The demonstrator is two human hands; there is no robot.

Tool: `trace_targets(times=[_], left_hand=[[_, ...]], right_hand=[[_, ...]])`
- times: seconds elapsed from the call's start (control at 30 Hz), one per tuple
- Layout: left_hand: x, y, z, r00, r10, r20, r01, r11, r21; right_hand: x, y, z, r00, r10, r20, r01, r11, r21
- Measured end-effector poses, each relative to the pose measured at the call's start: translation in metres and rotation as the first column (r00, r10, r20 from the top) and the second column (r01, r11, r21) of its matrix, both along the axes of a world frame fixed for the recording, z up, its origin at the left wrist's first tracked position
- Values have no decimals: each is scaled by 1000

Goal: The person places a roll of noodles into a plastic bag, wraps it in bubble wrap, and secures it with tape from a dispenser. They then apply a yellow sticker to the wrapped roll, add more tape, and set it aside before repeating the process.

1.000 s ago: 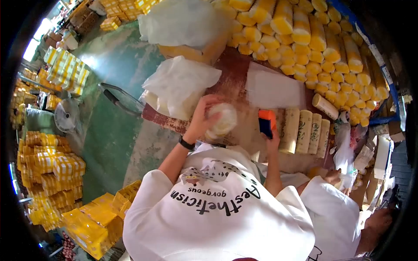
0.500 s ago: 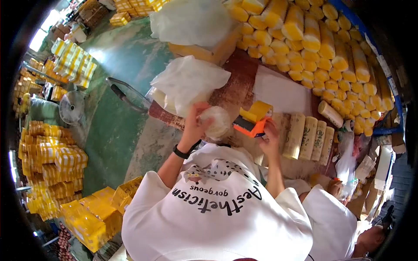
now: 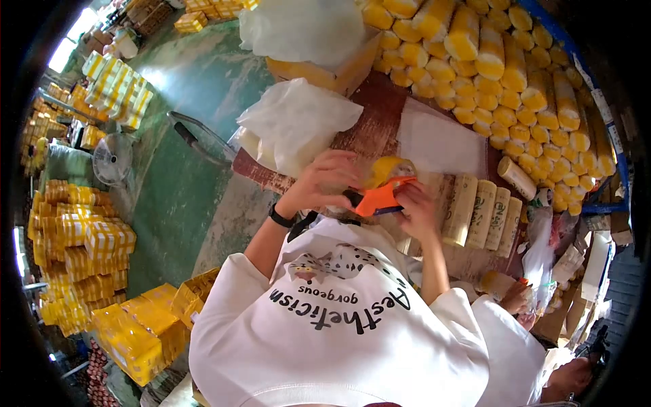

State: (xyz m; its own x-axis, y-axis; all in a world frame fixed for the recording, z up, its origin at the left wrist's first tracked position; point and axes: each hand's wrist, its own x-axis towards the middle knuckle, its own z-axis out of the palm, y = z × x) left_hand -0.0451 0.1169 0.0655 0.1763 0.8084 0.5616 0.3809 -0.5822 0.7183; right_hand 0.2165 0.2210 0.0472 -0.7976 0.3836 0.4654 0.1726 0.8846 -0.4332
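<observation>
My right hand (image 3: 417, 203) grips an orange tape dispenser (image 3: 381, 198) carrying a roll of yellow tape (image 3: 392, 171). The dispenser's dark front end reaches the fingers of my left hand (image 3: 327, 180). That hand, with a black band at the wrist, is curled around a round pale wrapped pack, now mostly hidden behind the fingers and dispenser. Just beyond my left hand, a white plastic bag (image 3: 298, 122) lies over a pile at the table edge. Right of my right hand, several pale cylindrical packs (image 3: 480, 214) with green print lie side by side.
A large stack of yellow-and-white cylindrical packs (image 3: 502, 74) rises at the far right. White sheets (image 3: 441, 139) lie on the worn red table (image 3: 369, 115). A metal handle (image 3: 196, 139) projects left. Yellow-taped boxes (image 3: 139, 332) stand at left. A co-worker's hand (image 3: 519, 298) is at right.
My right hand has brought the tape dispenser leftward and tilted it against the pack at my left hand. My left fingers have extended to the right, and the pack has become mostly hidden.
</observation>
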Motion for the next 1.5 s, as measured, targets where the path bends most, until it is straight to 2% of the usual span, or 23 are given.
trace_targets(times=[0.23, 0.33, 0.4, 0.43, 0.5, 0.57, 0.67, 0.7, 0.73, 0.77, 0.8, 0.83, 0.93, 1.03, 1.13, 1.17, 1.2, 1.27, 1.3, 1.33, 1.37, 1.47, 1.5], left_hand=[[8, 0, -23, 951, 220, 216, -201, 974, -106], [20, -1, -28, 842, 394, 369, -321, 915, -243], [23, 0, -27, 813, 435, 387, -370, 899, -234], [25, -2, -29, 738, 465, 489, -349, 883, -313], [26, -7, -36, 553, 523, 648, -271, 849, -453], [20, -10, -44, 654, 582, 484, -368, 803, -470], [34, -2, -33, 710, 600, 369, -508, 799, -322], [43, -1, -19, 739, 611, 284, -565, 791, -234], [50, -3, -10, 755, 625, 196, -609, 780, -142], [49, -1, -9, 810, 579, 88, -585, 808, 65], [55, -2, -6, 849, 526, 47, -528, 839, 136], [62, -5, -3, 880, 474, 0, -464, 860, 211], [79, -5, 4, 942, 337, 11, -322, 891, 321], [73, -4, 17, 968, 248, -32, -220, 906, 362], [67, 12, 1, 942, 319, -101, -288, 927, 242], [63, 23, -9, 908, 407, 105, -416, 904, 97], [55, 27, -14, 882, 371, 291, -375, 926, -45], [35, 36, -18, 704, 330, 629, -202, 942, -268], [28, 40, -20, 655, 341, 674, -161, 935, -317], [20, 45, -22, 604, 354, 714, -117, 926, -360], [11, 51, -22, 551, 365, 750, -70, 916, -394], [-8, 62, -19, 529, 313, 789, 23, 924, -382], [-15, 64, -42, 484, 335, 809, 82, 903, -423]], right_hand=[[-9, -11, 3, 978, -132, 162, 146, 987, -74], [-11, -17, 1, 980, -144, 136, 169, 968, -186], [-9, -19, 13, 989, -130, 73, 137, 985, -105], [-7, -21, 18, 992, -121, 40, 123, 990, -62], [9, -20, 21, 975, -182, 126, 210, 942, -262], [28, -23, 28, 946, -274, 175, 325, 815, -479], [41, -29, 20, 954, -284, 94, 298, 866, -401], [41, -31, 25, 929, -318, 188, 365, 873, -324], [38, -35, 30, 907, -377, 187, 421, 827, -372], [34, -39, 34, 881, -435, 186, 472, 776, -418], [28, -41, 35, 852, -492, 181, 515, 722, -462], [24, -40, 31, 864, -502, 44, 462, 754, -467], [26, -35, 23, 791, -594, 149, 585, 662, -469], [62, 13, -55, 459, -856, 240, 860, 361, -360], [92, 35, -108, 323, -871, 369, 940, 340, -21], [99, 37, -128, 350, -840, 415, 925, 380, -10], [103, 38, -150, 373, -808, 457, 909, 417, -4], [102, 40, -194, 386, -766, 513, 865, 494, 86], [102, 36, -219, 376, -756, 536, 829, 533, 170], [87, 32, -197, 365, -748, 554, 784, 568, 251], [66, 27, -176, 294, -754, 588, 881, 452, 138], [16, 30, -95, 658, -737, 155, 746, 666, -2], [-3, 31, -66, 759, -645, 92, 648, 732, -211]])
